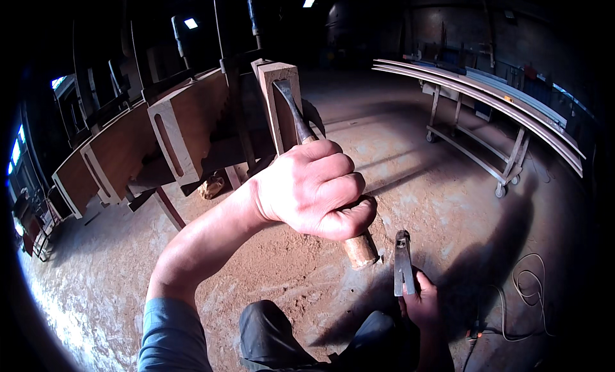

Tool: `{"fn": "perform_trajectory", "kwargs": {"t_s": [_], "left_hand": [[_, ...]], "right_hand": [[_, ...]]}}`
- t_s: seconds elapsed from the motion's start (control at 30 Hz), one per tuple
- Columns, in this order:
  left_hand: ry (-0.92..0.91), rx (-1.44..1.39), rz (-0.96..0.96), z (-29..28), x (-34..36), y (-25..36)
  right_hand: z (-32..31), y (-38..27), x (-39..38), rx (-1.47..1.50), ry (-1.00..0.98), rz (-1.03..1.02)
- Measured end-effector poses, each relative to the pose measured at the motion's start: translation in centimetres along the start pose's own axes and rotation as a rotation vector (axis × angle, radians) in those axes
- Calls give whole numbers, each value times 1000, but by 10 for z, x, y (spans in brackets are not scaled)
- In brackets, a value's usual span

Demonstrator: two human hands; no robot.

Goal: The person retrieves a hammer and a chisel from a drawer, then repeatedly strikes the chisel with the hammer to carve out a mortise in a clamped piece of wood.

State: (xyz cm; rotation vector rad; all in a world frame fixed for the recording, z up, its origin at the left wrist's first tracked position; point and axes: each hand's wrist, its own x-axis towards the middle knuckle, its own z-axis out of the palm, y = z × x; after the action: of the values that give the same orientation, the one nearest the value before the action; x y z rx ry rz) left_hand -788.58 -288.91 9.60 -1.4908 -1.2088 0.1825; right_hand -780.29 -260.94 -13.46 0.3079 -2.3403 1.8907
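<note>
My left hand [320, 189] is closed in a fist around the wooden handle of a chisel [293, 107]. The blade runs up and away from my fist, and its tip rests at the slot in the end of a thick wooden piece [280, 71]. Below the fist, the butt of the handle sticks out. Lower and to the right, my right hand [423, 301] grips a claw hammer [402, 263], its metal head raised below the chisel's butt and apart from it. Most of the hammer's handle is hidden.
To the left, more slotted wooden pieces [176, 138] stand in a row under bar clamps [252, 16]. A wheeled cart [474, 154] carries long boards [487, 93] at the right. Wood dust [269, 260] covers the floor, and a cable [503, 314] lies at the lower right.
</note>
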Motion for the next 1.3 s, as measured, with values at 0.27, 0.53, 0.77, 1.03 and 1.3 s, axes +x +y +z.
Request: {"fn": "perform_trajectory", "kwargs": {"t_s": [0.27, 0.53, 0.77, 1.03, 1.3], "left_hand": [[-10, -11, -8, -2, -1, -3], [7, -5, -7, -6, -1, -6], [8, 7, -26, -8, -2, -4], [-5, 13, -44, -11, 2, -5], [0, -17, -57, -14, 0, -3]], "right_hand": [[3, 6, -3, 96, 3, 83], [1, 8, -8, 90, -5, 120], [2, 7, -11, 122, -11, 94], [2, 4, -12, 174, -42, 123], [-2, -5, -14, 223, -50, 74]]}}
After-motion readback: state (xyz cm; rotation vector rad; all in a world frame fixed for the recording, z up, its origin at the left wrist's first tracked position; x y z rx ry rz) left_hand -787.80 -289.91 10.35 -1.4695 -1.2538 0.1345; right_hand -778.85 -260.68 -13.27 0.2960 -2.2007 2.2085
